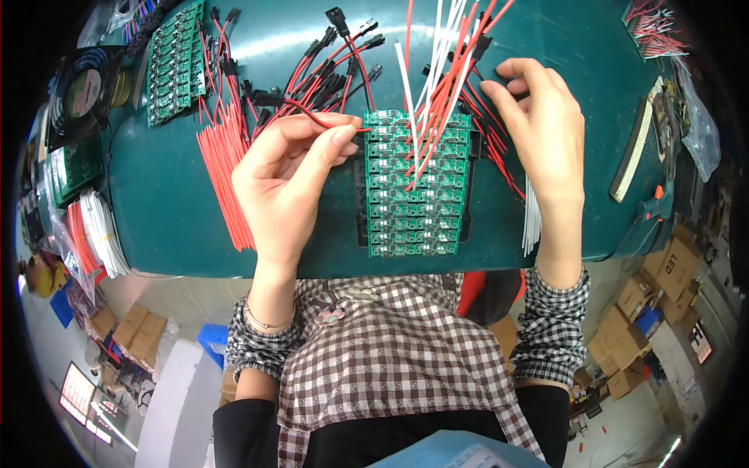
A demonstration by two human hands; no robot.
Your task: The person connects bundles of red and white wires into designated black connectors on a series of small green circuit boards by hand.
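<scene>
A panel of small green circuit boards (417, 210) lies in front of me on a black holder. At its upper left edge my left hand (281, 175) is closed, thumb and fingertips pinching a red and black connector wire (306, 111) whose red end reaches the panel. To the right of the panel, my right hand (550, 129) hovers with thumb and forefinger curved and apart, nothing visible between them. Loose red and white wires (437, 105) stick up over the panel's upper half. Near the right hand, more red wires with black plugs (491, 132) lie beside the panel.
Black-plugged connector wires (320, 74) spread behind the panel. A red wire bundle (225, 175) lies left of my left hand, white wires (532, 222) under my right forearm. Another green panel (175, 66) and a fan (84, 90) stand far left; an orange-tipped tool (654, 204) sits right.
</scene>
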